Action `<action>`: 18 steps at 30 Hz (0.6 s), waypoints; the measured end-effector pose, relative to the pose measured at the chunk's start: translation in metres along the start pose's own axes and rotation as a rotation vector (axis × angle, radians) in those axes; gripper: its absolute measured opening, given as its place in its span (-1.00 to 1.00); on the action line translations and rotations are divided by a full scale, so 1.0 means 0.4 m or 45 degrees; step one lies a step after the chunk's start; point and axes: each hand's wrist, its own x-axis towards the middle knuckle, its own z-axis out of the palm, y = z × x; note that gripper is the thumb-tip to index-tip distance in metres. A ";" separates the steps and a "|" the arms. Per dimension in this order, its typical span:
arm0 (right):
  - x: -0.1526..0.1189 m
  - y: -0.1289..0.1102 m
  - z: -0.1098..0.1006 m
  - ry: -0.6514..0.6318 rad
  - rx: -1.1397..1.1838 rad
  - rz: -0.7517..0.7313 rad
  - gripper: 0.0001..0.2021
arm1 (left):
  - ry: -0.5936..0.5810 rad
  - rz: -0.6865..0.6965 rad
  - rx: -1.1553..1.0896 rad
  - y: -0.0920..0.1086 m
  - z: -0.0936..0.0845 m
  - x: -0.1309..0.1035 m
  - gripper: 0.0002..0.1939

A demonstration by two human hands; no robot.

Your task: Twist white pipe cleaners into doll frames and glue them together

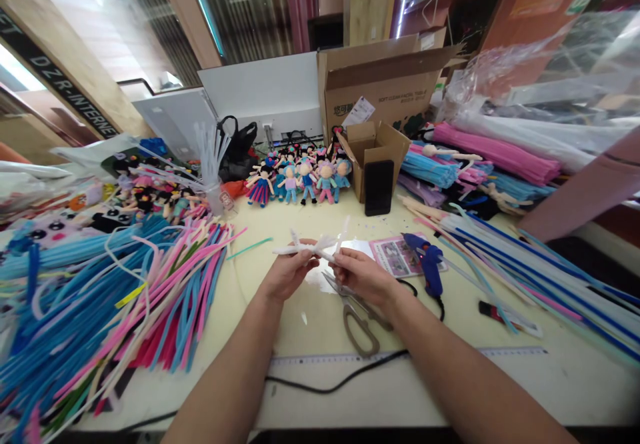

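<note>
White fuzzy pipe cleaners (323,247), crossed and twisted together, are held up between both hands over the middle of the table. My left hand (290,272) pinches their left part, with one end sticking out past the fingers. At the right part, my right hand (363,273) closes its thumb and fingers on them, and a thin strip rises above it. Grey-handled scissors (361,327) lie beneath my right hand and forearm, partly hidden. Right of that hand, a blue glue gun (429,264) rests on a printed card (395,256).
Bundles of coloured pipe cleaners (170,277) cover the left side, with more (540,271) at right. Small dolls (306,176), a black phone (379,188) and cardboard boxes (385,87) stand behind. A ruler (510,351) and a black cable (340,385) lie near the front edge.
</note>
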 end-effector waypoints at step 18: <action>-0.023 -0.021 0.012 0.383 -1.550 -0.963 -0.84 | -0.044 -0.382 0.093 -0.008 0.025 0.001 -0.49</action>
